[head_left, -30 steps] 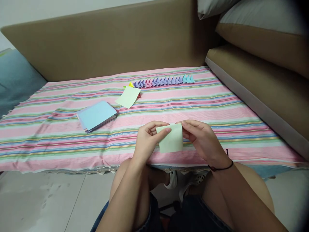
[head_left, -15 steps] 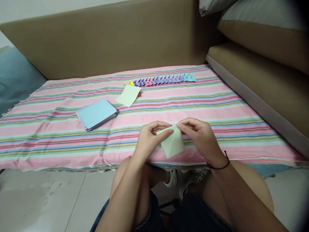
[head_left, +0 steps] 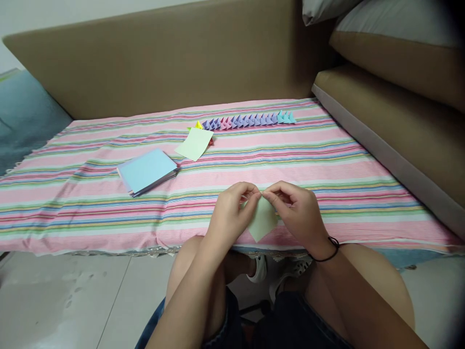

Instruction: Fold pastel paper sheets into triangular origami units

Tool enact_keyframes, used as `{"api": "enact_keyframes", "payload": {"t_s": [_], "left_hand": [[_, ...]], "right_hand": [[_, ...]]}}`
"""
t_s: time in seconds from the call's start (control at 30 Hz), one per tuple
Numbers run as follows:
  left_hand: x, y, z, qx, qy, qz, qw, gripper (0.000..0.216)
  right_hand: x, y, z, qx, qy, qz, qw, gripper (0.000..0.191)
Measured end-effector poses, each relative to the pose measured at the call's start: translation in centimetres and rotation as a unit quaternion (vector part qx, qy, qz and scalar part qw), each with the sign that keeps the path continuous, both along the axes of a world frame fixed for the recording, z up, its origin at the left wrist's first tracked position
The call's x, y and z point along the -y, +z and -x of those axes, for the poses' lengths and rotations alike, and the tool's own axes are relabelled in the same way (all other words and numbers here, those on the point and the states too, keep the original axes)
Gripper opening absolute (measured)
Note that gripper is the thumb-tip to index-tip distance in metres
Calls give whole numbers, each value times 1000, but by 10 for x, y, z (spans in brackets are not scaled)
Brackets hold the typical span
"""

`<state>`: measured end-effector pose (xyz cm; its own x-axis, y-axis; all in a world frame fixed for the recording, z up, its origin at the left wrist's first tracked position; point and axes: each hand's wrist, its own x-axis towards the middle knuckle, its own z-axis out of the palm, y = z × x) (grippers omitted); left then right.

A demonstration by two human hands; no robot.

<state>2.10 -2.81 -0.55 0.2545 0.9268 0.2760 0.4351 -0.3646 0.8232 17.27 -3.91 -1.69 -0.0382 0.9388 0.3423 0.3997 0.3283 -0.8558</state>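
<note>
A pale green sheet of paper [head_left: 263, 222] hangs from my fingertips over the front edge of the striped cloth, one corner pointing down toward me. My left hand [head_left: 236, 206] pinches its upper edge between thumb and fingers. Close beside it, my right hand [head_left: 292, 203] is closed on the same edge, the two thumb tips nearly meeting. Part of the sheet is hidden behind the left thumb. A dark band [head_left: 325, 252] circles my right wrist.
The striped cloth [head_left: 272, 167] covers the seat. A stack of coloured paper [head_left: 148, 170] lies left, near another pale green sheet [head_left: 195, 144]. Behind runs a row of folded paper pieces [head_left: 250, 120] in several colours. Brown cushions [head_left: 392, 126] are piled at right; a backrest [head_left: 174, 63] stands behind.
My left hand has shifted right and its thumb has drawn up to the sheet's top edge. Both hands' fingertips are now closer together. The paper's left corner no longer shows beside the thumb.
</note>
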Motion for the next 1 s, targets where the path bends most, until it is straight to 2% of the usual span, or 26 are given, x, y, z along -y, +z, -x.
{"api": "enact_keyframes", "payload": {"t_s": [0.2, 0.47, 0.63, 0.7, 0.8, 0.9, 1.0], "left_hand": [[-2, 2, 8, -112, -5, -49, 993, 13], [-3, 6, 11, -193, -8, -81, 978, 13], [-7, 5, 29, -199, 46, -96, 974, 15], [-8, 4, 35, -149, 72, -78, 983, 13], [-7, 4, 32, 12, 85, -37, 996, 11], [-4, 3, 16, 169, 18, 46, 984, 16], [0, 2, 2, 237, 28, 107, 965, 28]], "right_hand": [[-2, -1, -4, -15, -32, 2, 999, 15], [-5, -3, -5, -78, -31, 46, 995, 15], [-14, -7, -22, -165, -90, 43, 981, 14], [-18, -9, -28, -195, -103, 33, 975, 13], [-17, -7, -28, -186, -100, 36, 977, 13], [-11, -2, -18, -148, -96, 34, 984, 14], [-5, 2, -9, -140, -94, 28, 985, 15]]}}
